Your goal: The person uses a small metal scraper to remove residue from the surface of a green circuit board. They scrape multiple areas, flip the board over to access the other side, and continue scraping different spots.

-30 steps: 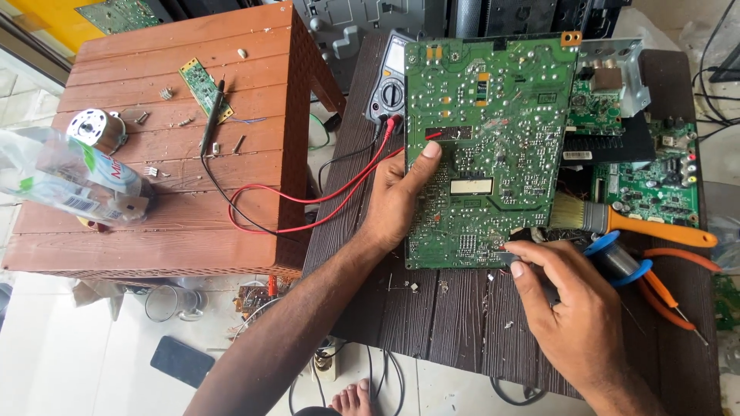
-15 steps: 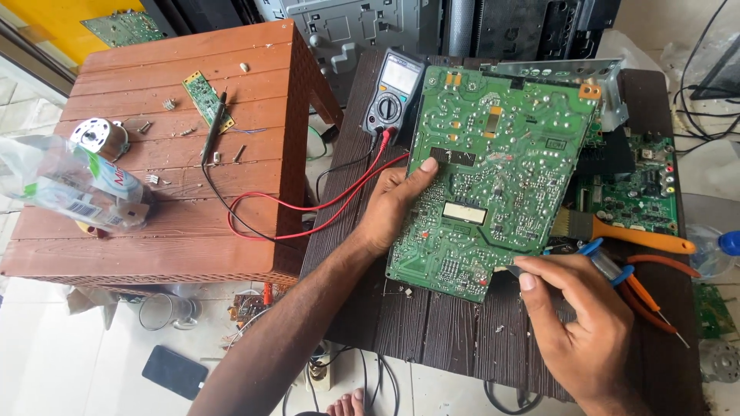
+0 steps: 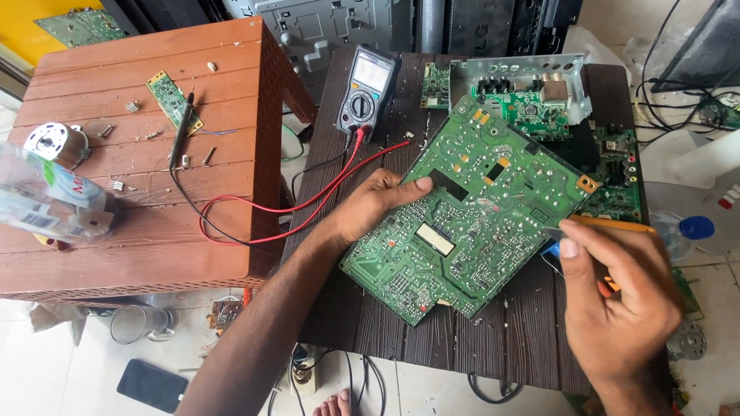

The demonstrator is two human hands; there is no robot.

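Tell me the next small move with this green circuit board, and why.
Probably lay the circuit board flat on the dark table. The left hand holds its left edge, tilted up, while the right hand touches its right edge; flat, it would sit steadier.

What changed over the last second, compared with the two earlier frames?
The left hand has turned the large green circuit board clockwise, so it now lies diagonally, and keeps gripping its left edge. The right hand moved off the board's bottom edge to its right edge. The multimeter and its red leads stayed put.
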